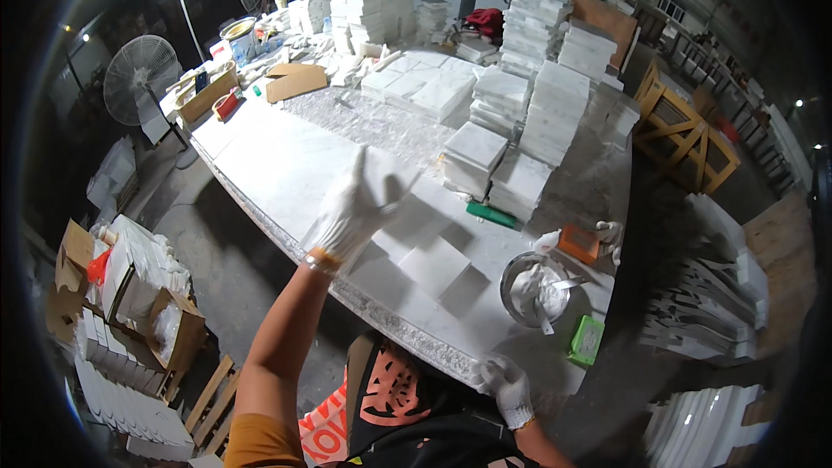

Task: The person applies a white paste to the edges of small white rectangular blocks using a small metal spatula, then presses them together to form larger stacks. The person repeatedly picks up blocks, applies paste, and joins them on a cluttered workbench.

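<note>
My left hand point(354, 212), in a white knitted glove with an orange cuff, is raised over the pale stone table point(269, 152). Its fingers are stretched apart and somewhat blurred, and I see nothing in them. To the right of it, a square white tile point(435, 266) casts a dark shadow on the tabletop. My right hand point(505, 388), gloved the same way, is at the table's near edge with its fingers bent. Whether it holds anything is hidden. Beyond it stands a metal bowl point(537, 290) of white paste, with a scraper point(568, 283) across its rim.
Stacks of white tiles point(555, 108) rise at the back right. A green block point(491, 214), an orange box point(579, 243) and a green box point(587, 341) surround the bowl. Cardboard point(295, 82) lies far left, near a standing fan point(141, 78). Cartons point(178, 329) crowd the floor at left.
</note>
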`<state>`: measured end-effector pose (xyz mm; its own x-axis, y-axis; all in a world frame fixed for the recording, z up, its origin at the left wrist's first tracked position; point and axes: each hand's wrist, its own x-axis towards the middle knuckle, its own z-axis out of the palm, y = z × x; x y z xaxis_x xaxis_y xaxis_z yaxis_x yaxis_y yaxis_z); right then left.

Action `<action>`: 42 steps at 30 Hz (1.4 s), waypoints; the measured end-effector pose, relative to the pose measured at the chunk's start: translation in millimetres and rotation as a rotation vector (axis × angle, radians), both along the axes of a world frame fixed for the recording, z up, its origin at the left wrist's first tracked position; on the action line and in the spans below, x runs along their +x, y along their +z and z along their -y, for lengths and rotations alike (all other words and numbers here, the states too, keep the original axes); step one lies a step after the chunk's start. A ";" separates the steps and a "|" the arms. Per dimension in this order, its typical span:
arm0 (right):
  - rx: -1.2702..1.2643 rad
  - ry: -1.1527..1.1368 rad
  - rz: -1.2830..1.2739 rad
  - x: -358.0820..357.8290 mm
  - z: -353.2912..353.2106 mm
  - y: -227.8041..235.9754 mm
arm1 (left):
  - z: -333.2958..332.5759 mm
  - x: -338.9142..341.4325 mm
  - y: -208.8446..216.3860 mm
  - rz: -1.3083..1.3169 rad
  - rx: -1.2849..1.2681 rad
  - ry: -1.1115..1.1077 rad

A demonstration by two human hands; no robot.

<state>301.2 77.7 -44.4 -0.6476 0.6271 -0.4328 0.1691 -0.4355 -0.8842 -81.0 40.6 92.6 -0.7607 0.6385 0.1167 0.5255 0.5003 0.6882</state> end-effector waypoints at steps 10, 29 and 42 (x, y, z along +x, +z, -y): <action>-0.081 0.130 -0.055 12.4 -6.5 0.6 | -163.2 -14.1 17.7 -0.227 0.070 -0.082; -0.066 0.198 -0.162 19.7 -10.9 -6.0 | -281.3 -43.2 77.7 -0.261 0.052 -0.101; 0.060 0.238 -0.064 10.5 -5.8 -7.0 | -37.6 67.4 -72.3 -0.325 -0.356 -0.272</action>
<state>311.7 83.6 -51.5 -0.8050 0.4770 -0.3526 0.2032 -0.3368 -0.9194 -13.5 78.2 20.3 -0.5233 0.8501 0.0590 0.8256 0.4887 0.2820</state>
